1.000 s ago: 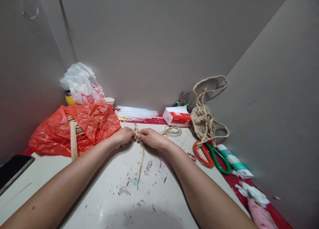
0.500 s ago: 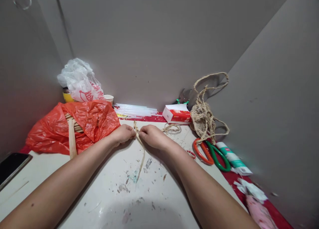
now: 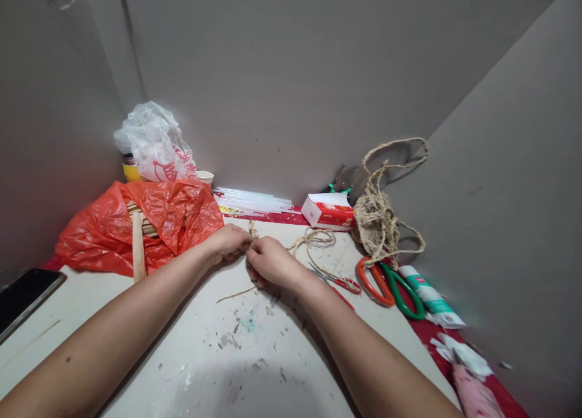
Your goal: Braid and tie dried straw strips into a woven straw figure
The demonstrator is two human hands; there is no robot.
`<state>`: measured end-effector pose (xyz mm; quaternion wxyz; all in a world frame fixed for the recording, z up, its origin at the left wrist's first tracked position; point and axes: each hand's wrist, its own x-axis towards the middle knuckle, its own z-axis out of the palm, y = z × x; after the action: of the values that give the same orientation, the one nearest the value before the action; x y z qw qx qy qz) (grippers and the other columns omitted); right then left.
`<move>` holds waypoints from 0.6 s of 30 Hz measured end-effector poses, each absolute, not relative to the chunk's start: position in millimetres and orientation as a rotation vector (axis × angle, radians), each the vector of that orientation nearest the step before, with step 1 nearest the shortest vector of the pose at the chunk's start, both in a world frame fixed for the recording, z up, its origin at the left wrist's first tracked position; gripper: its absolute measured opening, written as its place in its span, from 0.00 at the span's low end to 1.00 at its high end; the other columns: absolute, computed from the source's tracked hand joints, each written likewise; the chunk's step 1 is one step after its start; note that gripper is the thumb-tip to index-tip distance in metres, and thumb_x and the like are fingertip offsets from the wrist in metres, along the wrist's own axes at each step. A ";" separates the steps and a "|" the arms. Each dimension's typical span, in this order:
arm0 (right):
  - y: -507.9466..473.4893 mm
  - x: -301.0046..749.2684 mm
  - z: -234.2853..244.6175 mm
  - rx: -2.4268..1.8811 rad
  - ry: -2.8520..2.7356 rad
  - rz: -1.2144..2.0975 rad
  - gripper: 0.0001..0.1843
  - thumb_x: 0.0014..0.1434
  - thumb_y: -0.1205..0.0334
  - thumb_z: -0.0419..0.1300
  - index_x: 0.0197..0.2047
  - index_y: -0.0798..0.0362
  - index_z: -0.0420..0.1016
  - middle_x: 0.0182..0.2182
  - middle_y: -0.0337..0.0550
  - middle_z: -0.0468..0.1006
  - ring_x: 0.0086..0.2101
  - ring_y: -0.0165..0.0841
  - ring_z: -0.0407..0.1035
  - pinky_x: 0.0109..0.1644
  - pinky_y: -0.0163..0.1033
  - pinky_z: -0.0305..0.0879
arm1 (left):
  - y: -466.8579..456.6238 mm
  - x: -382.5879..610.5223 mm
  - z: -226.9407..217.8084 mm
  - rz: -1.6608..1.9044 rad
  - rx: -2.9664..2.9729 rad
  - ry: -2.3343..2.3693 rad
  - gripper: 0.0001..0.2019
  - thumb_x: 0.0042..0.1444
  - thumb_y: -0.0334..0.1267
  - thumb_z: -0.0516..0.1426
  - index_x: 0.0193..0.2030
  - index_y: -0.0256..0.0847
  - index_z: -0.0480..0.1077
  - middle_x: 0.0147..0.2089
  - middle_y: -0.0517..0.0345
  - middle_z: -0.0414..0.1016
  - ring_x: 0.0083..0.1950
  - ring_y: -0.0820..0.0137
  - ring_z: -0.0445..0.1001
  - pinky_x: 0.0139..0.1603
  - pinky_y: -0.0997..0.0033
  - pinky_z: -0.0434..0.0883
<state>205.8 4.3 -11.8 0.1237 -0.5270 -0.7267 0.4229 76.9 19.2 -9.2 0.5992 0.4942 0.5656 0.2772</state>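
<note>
My left hand [image 3: 230, 242] and my right hand [image 3: 268, 262] meet at the middle of the white table [image 3: 136, 345], both pinched shut on a thin tan straw strip [image 3: 251, 229]. A knotted end of the strip sticks up between the fingertips. A loose end of straw [image 3: 234, 295] trails flat on the table below my right hand. Small red-handled scissors [image 3: 339, 280] lie just right of my right wrist.
A red plastic bag [image 3: 159, 221] over wooden sticks lies at the left, a white bag [image 3: 154, 142] behind it. A red-white box [image 3: 328, 212], a jute rope bundle [image 3: 379, 221], orange and green scissors [image 3: 388, 285] and a tube [image 3: 430, 297] sit right. A phone [image 3: 25, 297] lies at far left.
The long straw end that hung down toward me has swung left and now lies short and flat on the table. My right hand dropped slightly lower; the small scissors came into sight.
</note>
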 end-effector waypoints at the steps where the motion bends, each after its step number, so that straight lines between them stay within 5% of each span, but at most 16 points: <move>1: 2.3 205.0 -10.5 -1.542 -2.172 1.143 0.12 0.54 0.68 0.50 0.20 0.54 0.65 0.14 0.42 0.70 0.16 0.29 0.64 0.23 0.33 0.56 | 19.2 76.3 -9.3 0.649 1.144 1.299 0.14 0.44 0.34 0.55 0.16 0.40 0.53 0.12 0.70 0.47 0.13 0.83 0.43 0.15 0.76 0.38; 4: -7.2 206.7 3.6 -1.459 -2.380 0.985 0.11 0.53 0.68 0.53 0.20 0.54 0.67 0.15 0.41 0.70 0.20 0.29 0.65 0.24 0.33 0.54 | 19.7 73.7 -10.8 0.664 1.147 1.259 0.12 0.43 0.34 0.56 0.17 0.39 0.55 0.12 0.70 0.48 0.13 0.83 0.44 0.15 0.76 0.38; 8: -11.2 222.6 31.0 -1.207 -2.584 1.197 0.13 0.53 0.61 0.56 0.19 0.54 0.67 0.17 0.39 0.71 0.20 0.28 0.63 0.23 0.32 0.54 | 20.3 70.5 -11.0 0.658 1.102 1.187 0.09 0.44 0.34 0.56 0.19 0.38 0.59 0.12 0.71 0.47 0.13 0.83 0.41 0.16 0.76 0.37; 14: 15.9 233.5 21.9 -1.480 -1.836 1.221 0.12 0.58 0.60 0.52 0.26 0.56 0.66 0.23 0.42 0.73 0.16 0.24 0.63 0.17 0.30 0.53 | 19.8 69.9 -6.9 0.660 1.030 1.093 0.13 0.42 0.35 0.59 0.20 0.39 0.55 0.15 0.72 0.45 0.15 0.84 0.40 0.17 0.77 0.35; 18: 25.3 220.4 -2.4 -1.461 -1.715 1.439 0.13 0.58 0.60 0.52 0.24 0.55 0.66 0.15 0.36 0.68 0.12 0.22 0.52 0.14 0.30 0.46 | 19.7 70.5 -7.1 0.657 1.032 1.065 0.12 0.43 0.36 0.59 0.21 0.39 0.57 0.15 0.71 0.46 0.15 0.84 0.40 0.17 0.77 0.35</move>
<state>220.4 25.3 -2.4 0.2322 -0.5315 -0.6240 0.5237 70.5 19.7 -7.1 0.6889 0.4612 0.4759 0.2938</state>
